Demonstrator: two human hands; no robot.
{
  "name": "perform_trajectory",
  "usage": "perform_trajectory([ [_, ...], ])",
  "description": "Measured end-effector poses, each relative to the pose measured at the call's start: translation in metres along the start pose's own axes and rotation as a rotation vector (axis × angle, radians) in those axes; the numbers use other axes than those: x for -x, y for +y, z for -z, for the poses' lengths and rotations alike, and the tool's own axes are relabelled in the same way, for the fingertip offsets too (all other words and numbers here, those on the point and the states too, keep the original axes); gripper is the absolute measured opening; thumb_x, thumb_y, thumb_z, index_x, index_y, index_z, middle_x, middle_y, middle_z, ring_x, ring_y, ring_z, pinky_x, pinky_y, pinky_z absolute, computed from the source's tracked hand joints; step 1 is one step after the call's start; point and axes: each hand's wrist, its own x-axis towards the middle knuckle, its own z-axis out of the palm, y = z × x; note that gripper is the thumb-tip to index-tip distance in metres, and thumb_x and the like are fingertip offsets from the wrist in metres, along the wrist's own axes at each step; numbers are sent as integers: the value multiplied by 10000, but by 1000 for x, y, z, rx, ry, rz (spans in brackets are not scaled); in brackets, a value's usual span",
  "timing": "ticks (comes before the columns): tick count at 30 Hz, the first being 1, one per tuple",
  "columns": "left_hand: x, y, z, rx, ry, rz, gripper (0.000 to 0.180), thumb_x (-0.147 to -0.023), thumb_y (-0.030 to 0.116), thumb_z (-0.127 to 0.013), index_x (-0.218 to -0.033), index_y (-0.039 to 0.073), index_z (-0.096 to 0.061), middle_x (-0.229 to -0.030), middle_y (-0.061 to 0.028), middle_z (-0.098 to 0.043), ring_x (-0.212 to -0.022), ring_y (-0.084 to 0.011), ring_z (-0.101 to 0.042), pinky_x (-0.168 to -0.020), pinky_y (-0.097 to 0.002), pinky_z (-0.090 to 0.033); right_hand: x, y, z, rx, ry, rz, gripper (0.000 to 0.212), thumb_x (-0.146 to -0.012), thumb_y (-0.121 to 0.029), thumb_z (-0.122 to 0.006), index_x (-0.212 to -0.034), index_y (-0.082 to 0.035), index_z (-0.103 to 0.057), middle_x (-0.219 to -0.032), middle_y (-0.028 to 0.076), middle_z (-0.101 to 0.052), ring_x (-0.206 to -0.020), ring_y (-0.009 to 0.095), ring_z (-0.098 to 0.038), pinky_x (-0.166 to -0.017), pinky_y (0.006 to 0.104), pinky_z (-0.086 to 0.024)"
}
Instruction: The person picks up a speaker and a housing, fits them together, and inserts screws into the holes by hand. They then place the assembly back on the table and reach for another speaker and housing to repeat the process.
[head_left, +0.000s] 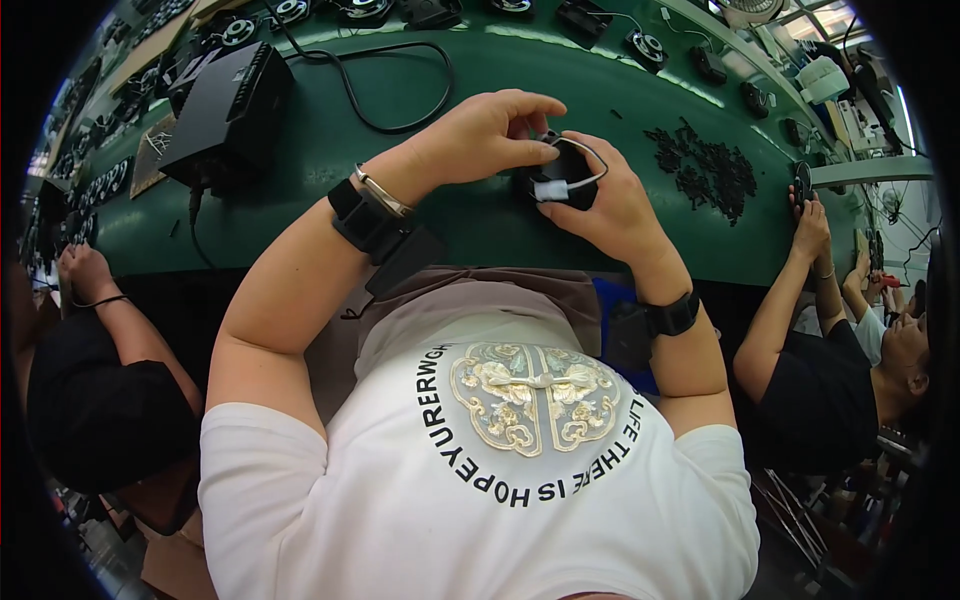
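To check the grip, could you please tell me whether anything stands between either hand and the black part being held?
Nothing visible does: the right hand holds the black part, and the left hand is at its far end.

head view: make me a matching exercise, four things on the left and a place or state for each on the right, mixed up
1. Black box
2. Small black pieces
3. Black part
4. Shirt

A. between left grip and right grip
B. white, worn
C. on table, left side
D. loosely heaped, right side

Pairs: 1-C, 2-D, 3-A, 4-B
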Motion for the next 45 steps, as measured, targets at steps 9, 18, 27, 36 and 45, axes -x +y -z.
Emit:
perform_trajectory([
  [9, -5, 2, 5, -103, -152, 57, 136, -871, 78, -686, -993, 18, -694, -962, -24, -611, -860, -130, -591, -792, -247, -479, -1, 1, 4, -77, -62, -28, 695, -666, -175, -803, -1288, -6, -541, -1257, 160, -566, -1158, 325, -552, -988, 361, -449],
  [18, 12, -4, 12, -352, -193, -103, 872, -676, 181, -808, -1433, 88, -384, -1167, -140, -572, -1141, -308, -519, -988, -389, -428, -3, -3, 5, 6, -90, 27, 712, -654, -150, -816, -1290, 8, -536, -1283, 188, -553, -1182, 344, -536, -999, 387, -455],
  [27, 13, 0, 7, -562, -253, -125, 1032, -603, 200, -828, -1474, 59, -293, -1196, -164, -554, -1166, -367, -482, -1062, -435, -354, -5, -5, 8, 78, -133, 80, 716, -652, -185, -826, -1274, 23, -539, -1270, 190, -561, -1173, 356, -530, -987, 416, -455],
  [36, 5, 4, 3, -457, -252, -53, 926, -615, 242, -833, -1409, 49, -395, -1208, -155, -558, -1180, -358, -487, -1073, -444, -341, -7, 2, 8, 115, -121, 92, 693, -647, -200, -820, -1246, 23, -553, -1246, 181, -573, -1143, 365, -535, -971, 422, -453],
  [45, 18, 8, 4, -697, -178, -144, 771, -610, 307, -858, -1256, 23, -546, -1226, -146, -567, -1208, -349, -489, -1087, -452, -329, -3, 1, 0, 91, -58, 112, 690, -637, -204, -820, -1243, -8, -556, -1203, 155, -574, -1084, 349, -532, -947, 419, -446],
])
